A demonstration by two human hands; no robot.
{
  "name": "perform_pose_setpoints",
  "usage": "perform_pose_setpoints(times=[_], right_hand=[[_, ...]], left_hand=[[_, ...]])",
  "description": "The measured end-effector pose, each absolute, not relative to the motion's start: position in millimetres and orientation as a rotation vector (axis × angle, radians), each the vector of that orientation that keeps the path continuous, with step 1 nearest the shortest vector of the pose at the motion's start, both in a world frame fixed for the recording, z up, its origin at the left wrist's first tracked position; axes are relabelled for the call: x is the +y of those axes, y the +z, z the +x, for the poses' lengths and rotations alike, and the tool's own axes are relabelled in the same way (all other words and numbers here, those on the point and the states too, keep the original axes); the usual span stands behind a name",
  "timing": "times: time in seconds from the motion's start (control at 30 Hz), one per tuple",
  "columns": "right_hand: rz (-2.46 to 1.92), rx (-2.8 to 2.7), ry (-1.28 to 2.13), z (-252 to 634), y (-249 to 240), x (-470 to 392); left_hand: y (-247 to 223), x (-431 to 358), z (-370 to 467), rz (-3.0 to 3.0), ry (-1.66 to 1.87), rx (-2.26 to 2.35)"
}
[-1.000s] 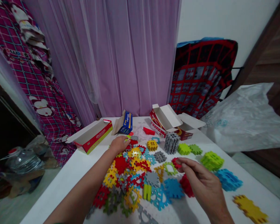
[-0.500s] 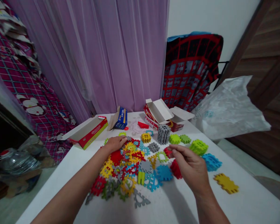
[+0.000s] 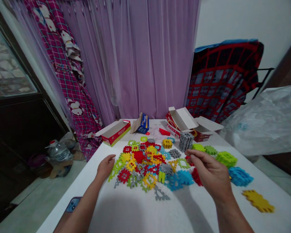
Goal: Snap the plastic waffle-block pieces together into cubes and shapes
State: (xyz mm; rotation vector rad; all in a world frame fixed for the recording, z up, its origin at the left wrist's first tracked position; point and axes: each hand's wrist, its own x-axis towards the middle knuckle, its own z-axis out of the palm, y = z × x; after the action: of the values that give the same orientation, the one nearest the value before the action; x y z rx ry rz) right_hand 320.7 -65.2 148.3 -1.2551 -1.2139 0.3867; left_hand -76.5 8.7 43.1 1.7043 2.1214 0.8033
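My left hand is at the left edge of the pile, near lime green pieces, its fingers loosely together; whether anything is between them is too small to tell. My right hand hovers at the right of the pile with thumb and fingertips pinched beside a red piece, partly hidden; I cannot make out what they hold. Between the hands lies a spread of flat toothed pieces, among them a red one and a grey triangle. A stack of grey pieces stands beyond my right fingertips.
Lime green, blue and yellow stacks sit on the right of the white table. Open boxes line the back. A phone lies under my left forearm; a plastic bag is at the right.
The view has swung left. My left hand has left the middle of the pile for its left edge. My right hand remains near the red pieces.
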Motion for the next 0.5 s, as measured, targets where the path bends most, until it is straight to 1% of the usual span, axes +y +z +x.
perform_pose_setpoints(times=[0.13, 0.3, 0.4, 0.5], right_hand=[[-1.238, -1.214, 0.371, 320.5, 149.5, -72.0], [-1.231, -1.233, 0.390, 320.2, 148.4, -77.8], [-1.234, -1.249, 0.411, 321.5, 150.2, -82.8], [-1.223, -1.234, 0.411, 324.1, 153.1, -85.9]], left_hand=[[38.3, -3.9, -72.8, 1.715, 0.752, 2.153], [41.4, 3.9, -55.8, 1.738, 0.764, 2.181], [49.9, 10.0, -47.4, 1.689, 0.864, 2.184], [59.5, 8.3, -37.6, 1.670, 1.037, 2.105]])
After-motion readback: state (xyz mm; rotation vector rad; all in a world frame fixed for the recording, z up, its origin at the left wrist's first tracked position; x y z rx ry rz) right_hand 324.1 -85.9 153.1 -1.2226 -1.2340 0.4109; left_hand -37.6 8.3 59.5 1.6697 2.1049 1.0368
